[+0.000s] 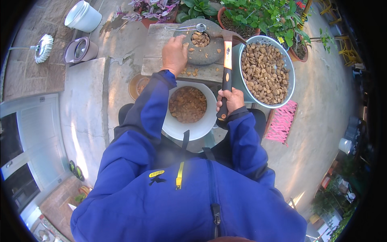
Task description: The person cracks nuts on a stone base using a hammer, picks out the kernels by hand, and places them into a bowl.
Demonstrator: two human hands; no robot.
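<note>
My right hand [232, 99] is closed round the black handle of a claw hammer [227, 60], whose head lies over the right rim of a round stone mortar [205, 57]. Nut kernels or pits [200, 39] fill the stone's hollow, and a coiled wire utensil [200, 27] rests across its back. At the stone's left edge is my left hand [175, 54], fingertips on or just above it; whether it holds anything is hidden. Below, a white bucket [208, 121] contains brown shell pieces [187, 104]. To the right, a colander [291, 81] is heaped with brown pits [266, 72].
The stone stands on a wooden board [151, 68] scattered with fragments. Potted plants [257, 12] line the back. A brown bowl [133, 87] is left of the bucket, a pink woven stool [281, 121] to the right. An empty white bucket [86, 19] stands back left.
</note>
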